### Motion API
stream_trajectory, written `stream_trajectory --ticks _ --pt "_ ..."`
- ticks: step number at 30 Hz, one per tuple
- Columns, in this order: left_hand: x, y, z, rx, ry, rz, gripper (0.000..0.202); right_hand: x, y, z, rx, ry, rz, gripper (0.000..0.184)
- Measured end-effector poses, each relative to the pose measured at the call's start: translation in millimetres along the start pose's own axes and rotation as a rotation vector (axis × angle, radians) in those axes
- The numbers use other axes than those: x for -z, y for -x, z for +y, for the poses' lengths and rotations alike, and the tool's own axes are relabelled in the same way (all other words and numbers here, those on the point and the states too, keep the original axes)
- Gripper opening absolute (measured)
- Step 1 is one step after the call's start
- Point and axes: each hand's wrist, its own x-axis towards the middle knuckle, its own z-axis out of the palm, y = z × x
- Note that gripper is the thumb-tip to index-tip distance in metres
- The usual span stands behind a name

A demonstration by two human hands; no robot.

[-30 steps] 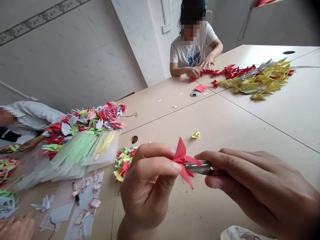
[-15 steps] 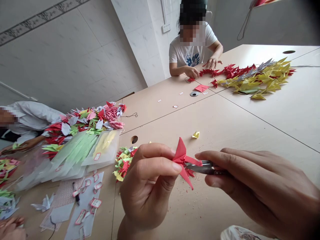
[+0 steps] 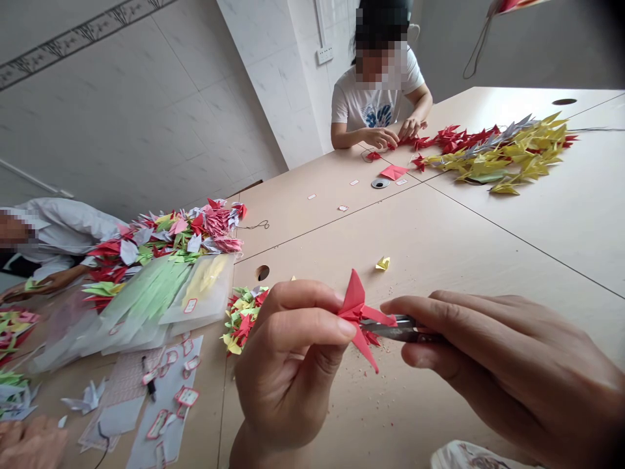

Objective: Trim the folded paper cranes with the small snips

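Note:
Between its thumb and fingers, my left hand (image 3: 293, 358) pinches a red folded paper crane (image 3: 352, 306) by one side, holding it above the table. My right hand (image 3: 502, 352) is closed around a dark metal plier-like tool (image 3: 405, 327), most of it hidden in the palm. The tool's jaws reach in behind the crane's narrow red point, against its body. More red paper shows just behind the jaws. Left of my left hand lies a pile of small green, yellow and red cranes (image 3: 240, 316), and beyond my hands sits a yellow folded piece (image 3: 383, 263).
Across the table (image 3: 312, 241), a person (image 3: 375, 98) handles red cranes beside a red and yellow heap (image 3: 512, 153). At left are another person (image 3: 73, 221), a mixed crane pile (image 3: 195, 225), plastic bags (image 3: 141, 306), a pen (image 3: 149, 381) and paper labels. Paper crumbs lie below my hands.
My hands, the crane and the tool have barely shifted. The far person's hands have come together over the red cranes. At lower left, another person's hand has moved further into view.

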Motion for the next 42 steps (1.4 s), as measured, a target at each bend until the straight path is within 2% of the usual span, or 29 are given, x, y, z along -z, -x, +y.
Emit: stream_trajectory --ticks 3,6,9,14,19,26,42 --pt "0.4 3 -1 0.064 0.018 0.011 0.024 -1 18 6 -0.024 0.006 0.022 0.043" --pt "0.7 4 -3 0.072 0.022 0.016 0.024 0 30 8 -0.025 0.000 0.019 0.045" --pt "1.0 4 -3 0.077 0.020 0.020 0.025 1 25 5 -0.026 -0.004 0.007 0.041" --pt "0.9 4 -3 0.083 0.036 0.037 0.023 6 -3 -1 -0.001 -0.034 -0.081 0.009" --pt "1.6 5 -4 0.084 0.040 0.029 0.022 7 -14 -4 0.024 -0.040 -0.085 0.013" --pt "1.9 6 -3 0.085 0.041 0.007 0.022 2 -13 -4 0.020 -0.041 -0.072 0.012" --pt "-0.3 5 -4 0.074 0.019 0.040 0.022 6 -12 -6 0.055 0.007 -0.064 0.015"
